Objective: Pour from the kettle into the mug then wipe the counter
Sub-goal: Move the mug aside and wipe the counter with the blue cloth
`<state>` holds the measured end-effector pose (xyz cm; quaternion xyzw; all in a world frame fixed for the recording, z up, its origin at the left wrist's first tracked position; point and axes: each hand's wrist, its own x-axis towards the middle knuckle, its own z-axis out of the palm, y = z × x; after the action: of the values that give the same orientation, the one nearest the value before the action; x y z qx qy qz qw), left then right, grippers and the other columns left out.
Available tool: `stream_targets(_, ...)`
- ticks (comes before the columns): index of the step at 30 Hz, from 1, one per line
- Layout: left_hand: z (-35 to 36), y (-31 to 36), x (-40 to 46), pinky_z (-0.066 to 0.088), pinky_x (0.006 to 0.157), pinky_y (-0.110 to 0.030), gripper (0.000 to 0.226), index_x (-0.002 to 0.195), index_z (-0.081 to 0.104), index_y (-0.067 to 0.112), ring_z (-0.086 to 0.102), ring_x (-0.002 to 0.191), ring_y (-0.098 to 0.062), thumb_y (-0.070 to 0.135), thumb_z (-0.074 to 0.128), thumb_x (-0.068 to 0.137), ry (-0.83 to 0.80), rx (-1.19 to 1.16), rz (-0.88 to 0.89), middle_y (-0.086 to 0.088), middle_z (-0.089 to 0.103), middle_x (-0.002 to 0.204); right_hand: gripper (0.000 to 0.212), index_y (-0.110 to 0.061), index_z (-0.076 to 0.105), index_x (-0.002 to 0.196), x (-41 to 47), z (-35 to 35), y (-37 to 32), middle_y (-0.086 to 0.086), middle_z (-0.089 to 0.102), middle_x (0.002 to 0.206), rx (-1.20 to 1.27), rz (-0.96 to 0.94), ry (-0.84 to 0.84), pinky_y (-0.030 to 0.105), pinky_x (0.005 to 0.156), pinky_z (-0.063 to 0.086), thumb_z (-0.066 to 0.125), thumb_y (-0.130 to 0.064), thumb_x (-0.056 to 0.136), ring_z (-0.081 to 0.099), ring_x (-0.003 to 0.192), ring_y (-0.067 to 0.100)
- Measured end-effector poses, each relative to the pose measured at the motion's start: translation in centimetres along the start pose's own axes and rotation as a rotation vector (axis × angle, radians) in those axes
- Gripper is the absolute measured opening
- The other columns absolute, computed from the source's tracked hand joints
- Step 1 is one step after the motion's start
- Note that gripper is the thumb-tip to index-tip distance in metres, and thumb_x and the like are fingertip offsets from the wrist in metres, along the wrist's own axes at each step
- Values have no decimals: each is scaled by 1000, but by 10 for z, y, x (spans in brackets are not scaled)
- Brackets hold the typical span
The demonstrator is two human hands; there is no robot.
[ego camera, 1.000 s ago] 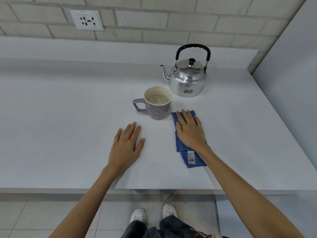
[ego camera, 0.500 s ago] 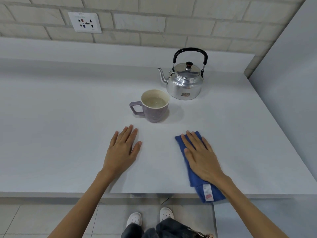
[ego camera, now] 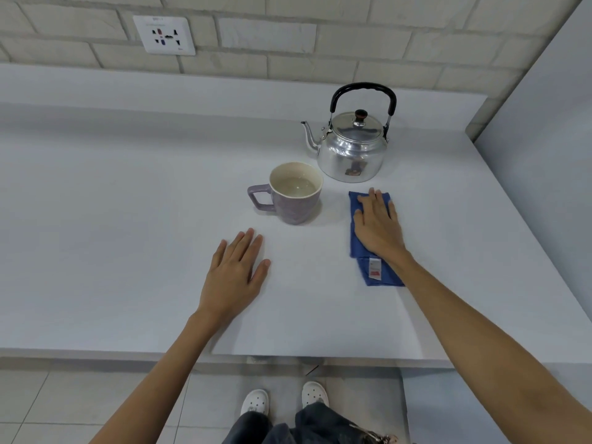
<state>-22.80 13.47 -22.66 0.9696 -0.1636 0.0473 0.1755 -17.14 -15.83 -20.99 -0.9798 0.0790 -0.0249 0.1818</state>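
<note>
A silver kettle (ego camera: 350,152) with a black handle stands upright at the back of the white counter (ego camera: 128,219). Just in front and left of it is a purple mug (ego camera: 293,200) holding liquid, its handle pointing left. A folded blue cloth (ego camera: 376,274) with a white tag lies right of the mug. My right hand (ego camera: 378,227) presses flat on the cloth's far half, fingers pointing toward the kettle. My left hand (ego camera: 235,277) rests flat on the bare counter in front of the mug, fingers apart, holding nothing.
A wall socket (ego camera: 164,35) sits on the brick wall behind. A grey side panel (ego camera: 544,155) bounds the counter on the right. The counter's front edge (ego camera: 224,355) runs below my arms, with tiled floor and my white shoes (ego camera: 285,400) beneath.
My right hand has pushed the blue cloth away from the front edge, back up toward the kettle, after pulling it down half a second ago. My left hand stays flat in place.
</note>
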Motion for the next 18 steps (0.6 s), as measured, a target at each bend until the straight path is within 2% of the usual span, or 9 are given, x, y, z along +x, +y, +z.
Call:
stream_targets(5,0,0,0,11,121,-39,54,147,31,17,19,146,-18,40,37,99,1,-9,0,-3,27,157,46,-9,31,145,-32,25,-43,17,14,160,-37,-87,36,40,121,-1,28,-23,101,7,148,24)
stream_targets(12,1,-2,1,7,120,-37,54,148,28,18,18,146,-18,42,33,99,-13,-19,-2,-2,25,157,54,-12,18,151,-93,45,-77,16,10,160,-102,-171,31,39,119,-4,30,-26,100,3,149,26)
stream_targets(18,-2,-2,0,7,121,-36,50,147,31,17,18,146,-16,37,34,100,4,-80,-1,-2,27,157,52,-25,4,150,-142,38,-61,-3,-3,159,-74,-438,-119,26,117,-15,23,-33,102,-7,148,13)
